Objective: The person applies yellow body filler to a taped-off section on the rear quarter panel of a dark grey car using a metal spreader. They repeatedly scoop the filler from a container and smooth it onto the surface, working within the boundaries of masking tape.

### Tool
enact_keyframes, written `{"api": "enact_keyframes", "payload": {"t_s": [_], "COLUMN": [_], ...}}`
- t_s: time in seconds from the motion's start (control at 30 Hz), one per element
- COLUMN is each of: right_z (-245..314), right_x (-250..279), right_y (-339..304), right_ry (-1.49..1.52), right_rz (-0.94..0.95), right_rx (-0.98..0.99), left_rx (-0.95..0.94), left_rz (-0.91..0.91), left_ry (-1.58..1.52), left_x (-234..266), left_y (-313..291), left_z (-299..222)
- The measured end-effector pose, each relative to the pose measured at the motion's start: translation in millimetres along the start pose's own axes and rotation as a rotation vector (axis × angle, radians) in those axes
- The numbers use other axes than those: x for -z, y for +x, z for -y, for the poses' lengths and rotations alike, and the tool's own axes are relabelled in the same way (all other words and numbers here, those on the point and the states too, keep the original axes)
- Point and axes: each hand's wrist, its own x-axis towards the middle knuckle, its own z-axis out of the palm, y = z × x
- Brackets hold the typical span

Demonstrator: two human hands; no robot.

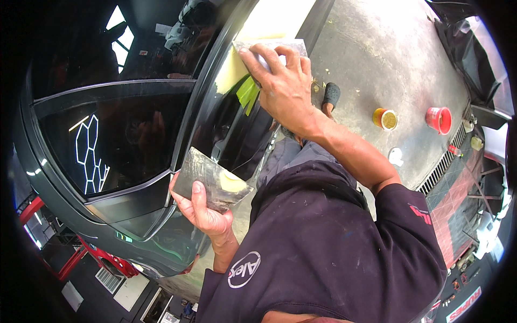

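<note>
My left hand (pixel 207 212) holds a flat grey metal putty spreader (pixel 202 175) from below, thumb on its face. A dab of pale yellow putty (pixel 231 182) sits near its right-hand corner. Farther off, my right hand (pixel 283 81) grips a second putty spreader (pixel 293 46), a wide thin blade, fingers spread across its back. That blade lies against or just over a pale yellow patch (pixel 229 72) on the dark car's side panel. Strips of yellow-green masking tape (pixel 247 95) hang below the patch, beside my right wrist.
The dark car (pixel 129 215) with its glossy side window (pixel 107 140) fills the left side. On the concrete floor (pixel 366 59) to the right stand an open yellow tin (pixel 385 119) and a red tub (pixel 439 120). A white lid-like piece (pixel 396 156) lies near a floor grating (pixel 439 172).
</note>
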Motion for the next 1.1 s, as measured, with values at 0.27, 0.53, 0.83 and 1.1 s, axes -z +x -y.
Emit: {"api": "enact_keyframes", "payload": {"t_s": [0.27,0.53,0.83,1.1], "right_z": [22.0,47.4,23.9,-16.6], "right_x": [-3.4,-2.4,16.7,0.0], "right_y": [-17.5,-36.2,-19.8,14.6], "right_ry": [0.042,0.055,0.052,0.023], "right_rz": [0.006,0.063,-0.021,-0.121], "right_rx": [0.04,0.095,0.054,-0.045], "left_rx": [-0.002,0.005,0.001,0.01], "left_rz": [0.023,-0.016,-0.027,0.001], "left_ry": [-0.015,0.0,-0.007,0.016], "left_x": [7.4,8.1,6.7,2.7], "left_y": [0.8,0.0,0.8,-0.1], "left_z": [0.9,-0.8,0.3,-2.7]}}
